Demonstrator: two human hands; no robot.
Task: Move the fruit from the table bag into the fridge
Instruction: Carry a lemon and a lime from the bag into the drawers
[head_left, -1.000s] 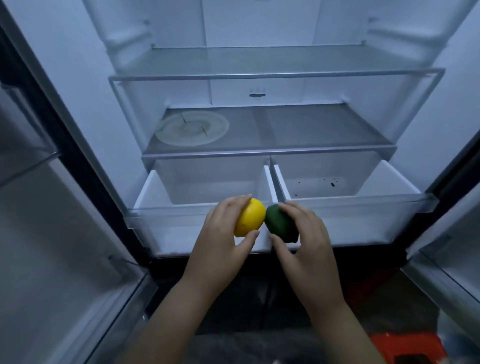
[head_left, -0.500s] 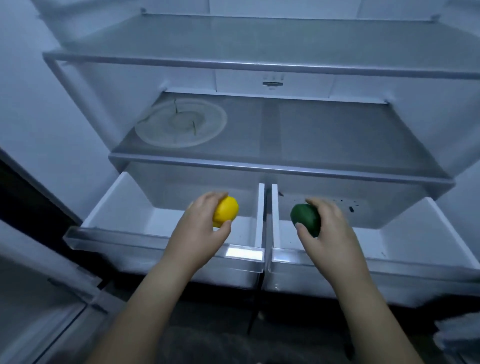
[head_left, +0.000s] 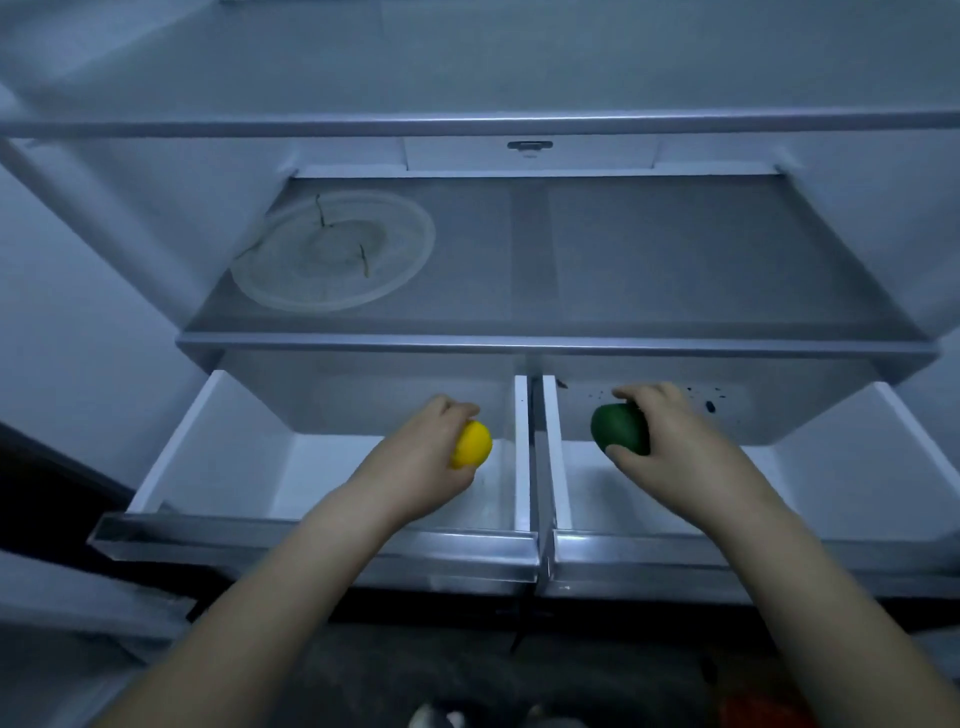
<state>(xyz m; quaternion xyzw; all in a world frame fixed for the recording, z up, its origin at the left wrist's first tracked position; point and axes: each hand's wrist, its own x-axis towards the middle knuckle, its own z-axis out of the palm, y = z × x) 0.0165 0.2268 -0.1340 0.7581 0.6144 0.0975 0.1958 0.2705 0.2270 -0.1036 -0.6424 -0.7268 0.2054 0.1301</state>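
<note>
Left hand (head_left: 415, 460) is curled round the yellow fruit (head_left: 474, 444), held inside the open left drawer (head_left: 218, 431) near its right wall. Right hand (head_left: 675, 441) grips the green fruit (head_left: 618, 428) inside the right drawer (head_left: 841, 467) near its left wall. Cannot tell if either fruit touches a drawer floor.

Around:
- Both drawers are pulled out, tops open. Their two inner walls run side by side between the hands, with a narrow gap.
- The glass shelf (head_left: 675, 260) sits above the drawers. Its front edge overhangs their rear, just beyond the knuckles.
- A round clear plate (head_left: 332, 249) lies flat on the shelf's left half, with dark marks on it.
- Dark specks on the right drawer's back wall, behind the right hand.
- The upper shelf (head_left: 467, 124) is well above.

Edges and room:
- The drawers' front lips pass under both forearms.
- White floor shows left of the left hand and right of the right hand.
- Outer drawer walls are well apart from the hands.
</note>
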